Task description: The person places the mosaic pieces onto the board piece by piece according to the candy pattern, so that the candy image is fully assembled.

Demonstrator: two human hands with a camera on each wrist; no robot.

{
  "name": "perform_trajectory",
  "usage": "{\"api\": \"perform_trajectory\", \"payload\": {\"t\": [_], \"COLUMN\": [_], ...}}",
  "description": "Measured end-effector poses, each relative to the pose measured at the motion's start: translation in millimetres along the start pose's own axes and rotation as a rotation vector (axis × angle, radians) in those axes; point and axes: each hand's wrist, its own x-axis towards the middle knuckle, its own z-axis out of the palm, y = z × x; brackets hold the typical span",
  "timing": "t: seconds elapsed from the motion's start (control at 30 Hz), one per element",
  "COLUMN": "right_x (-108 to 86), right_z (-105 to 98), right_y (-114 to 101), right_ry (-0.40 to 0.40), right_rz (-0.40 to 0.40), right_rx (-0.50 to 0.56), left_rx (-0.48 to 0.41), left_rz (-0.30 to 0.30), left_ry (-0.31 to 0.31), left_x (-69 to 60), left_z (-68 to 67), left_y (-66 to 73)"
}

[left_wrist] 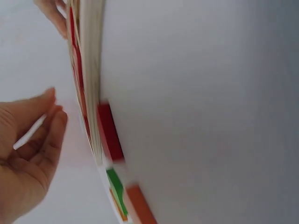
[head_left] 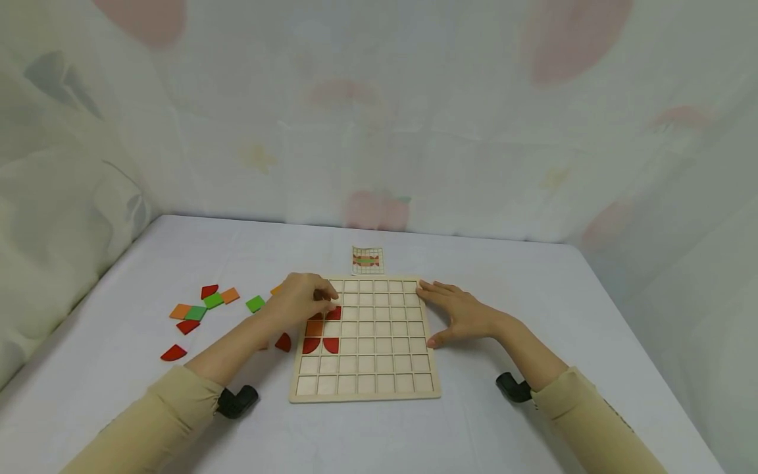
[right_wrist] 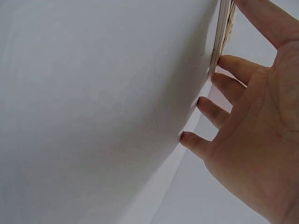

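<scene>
A square wooden grid board (head_left: 381,365) lies flat on the white table. Its left columns hold an orange square tile (head_left: 314,328) and several red tiles, among them a red quarter-round tile (head_left: 310,345). My left hand (head_left: 299,297) hovers over the board's upper left part, thumb and fingertips close to a red tile (head_left: 334,313). In the left wrist view nothing shows between the thumb and fingers (left_wrist: 55,123). My right hand (head_left: 464,313), fingers spread and mostly straight, touches the board's right edge; the right wrist view shows fingertips against that edge (right_wrist: 216,51).
Left of the board lie loose tiles: a red quarter-round (head_left: 174,353), a green square (head_left: 255,303), an orange square (head_left: 230,295) and several others. One red tile (head_left: 283,342) lies close to the board's left edge. A small pattern card (head_left: 368,262) lies behind the board.
</scene>
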Motion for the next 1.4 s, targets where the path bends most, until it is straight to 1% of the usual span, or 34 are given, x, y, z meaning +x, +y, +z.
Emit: {"api": "perform_trajectory", "payload": {"t": [0.13,0.27,0.37,0.53,0.67,0.77,0.83,0.93,1.03,1.17,1.4], "right_x": [-0.7,-0.7,-0.7,-1.3,-1.7,-1.4,-1.3,-1.2,-0.6,0.8,2.1], "right_z": [-1,-1,-1,-1,-1,-1,-1,-1,-2,-2,-1], "right_y": [0,0,0,0,0,0,0,-1,-1,-1,0], "right_ry": [-0.001,0.000,-0.002,0.002,0.004,0.003,0.002,0.001,0.003,0.006,0.005], "right_rz": [0.003,0.004,0.005,0.005,0.003,0.007,0.007,0.008,0.006,0.003,-0.001], "right_rx": [-0.011,-0.015,-0.015,-0.016,-0.017,-0.013,-0.014,-0.017,-0.019,-0.019,-0.022], "left_rx": [0.022,0.034,0.035,0.021,-0.019,-0.060,-0.081,-0.083,-0.087,-0.103,-0.071], "left_rz": [0.016,0.006,-0.005,-0.024,-0.054,-0.089,-0.093,-0.091,-0.098,-0.082,-0.050], "left_ry": [-0.014,-0.034,-0.045,-0.063,-0.125,-0.172,-0.189,-0.208,-0.224,-0.240,-0.230], "left_x": [-1.8,-6.1,-10.5,-17.4,-22.7,-25.7,-27.1,-27.9,-28.9,-30.0,-28.4], "left_z": [-10.5,-21.4,-31.7,-49.8,-58.4,-59.8,-59.4,-58.5,-58.8,-59.5,-54.8], "left_y": [-2.2,-11.8,-23.5,-48.1,-66.9,-78.0,-83.1,-88.6,-90.9,-91.1,-94.1]}}
